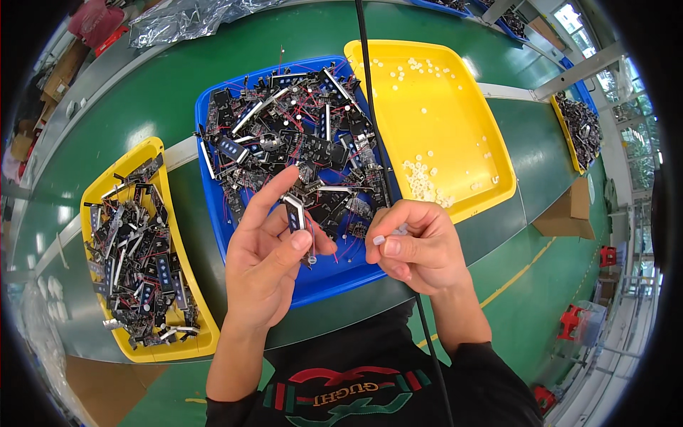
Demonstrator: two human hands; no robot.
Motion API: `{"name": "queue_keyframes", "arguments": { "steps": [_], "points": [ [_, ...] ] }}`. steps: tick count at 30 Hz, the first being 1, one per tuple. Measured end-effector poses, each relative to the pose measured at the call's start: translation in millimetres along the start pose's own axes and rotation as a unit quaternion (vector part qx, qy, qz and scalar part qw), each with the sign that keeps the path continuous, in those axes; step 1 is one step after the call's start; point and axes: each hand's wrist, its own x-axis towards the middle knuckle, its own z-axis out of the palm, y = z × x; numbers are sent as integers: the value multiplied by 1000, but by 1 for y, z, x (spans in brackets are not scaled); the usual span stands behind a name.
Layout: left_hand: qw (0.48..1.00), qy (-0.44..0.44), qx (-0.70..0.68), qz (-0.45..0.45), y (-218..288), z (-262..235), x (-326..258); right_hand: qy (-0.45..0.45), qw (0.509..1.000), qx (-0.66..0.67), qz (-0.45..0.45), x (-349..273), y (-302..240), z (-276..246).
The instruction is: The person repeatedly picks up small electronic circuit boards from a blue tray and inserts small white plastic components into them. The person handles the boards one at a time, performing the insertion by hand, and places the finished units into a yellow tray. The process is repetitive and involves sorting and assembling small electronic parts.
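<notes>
My left hand (267, 256) is closed around a small black circuit board (294, 212) with a white edge strip, the thumb pressing on it and the index finger stretched upward. My right hand (423, 249) pinches a small white cap-like piece (379, 240) between thumb and forefinger, with more pale pieces partly showing behind the thumb. The two hands are apart, over the near edge of a blue tray (320, 288) heaped with similar boards and thin red wires. Right of it, a yellow tray (455, 107) carries many loose small white pieces.
Another yellow tray (206, 334) full of boards stands at the left on the green table (167, 89). A black cable (370, 92) hangs down across the blue tray's right side. Farther right are a tray of dark parts (580, 128) and a cardboard box (569, 213).
</notes>
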Motion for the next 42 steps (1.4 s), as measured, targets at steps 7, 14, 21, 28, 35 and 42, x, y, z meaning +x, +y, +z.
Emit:
{"name": "queue_keyframes", "arguments": {
  "steps": [7, 14, 21, 28, 35, 42],
  "points": [
    [998, 29, 61, 5, 2, 1, -1, 65, 996, -62, -30, -2, 12, 16],
    [998, 32, 19, 46, -5, -7, -1, 55, 877, -419, -231, 0, 17, 27],
    [999, 12, 19, 48, -5, -8, -1, 49, 754, -529, -386, 8, 28, 21],
    [998, 50, 14, 42, -4, -7, -2, 6, 721, -551, -421, 8, 26, 21],
    [998, 53, 16, 44, -3, -9, -1, 30, 688, -588, -424, 10, 34, 17],
    [999, 45, -8, 16, -4, -7, -4, 71, 732, -537, -412, 14, 34, 19]
  ]
}}
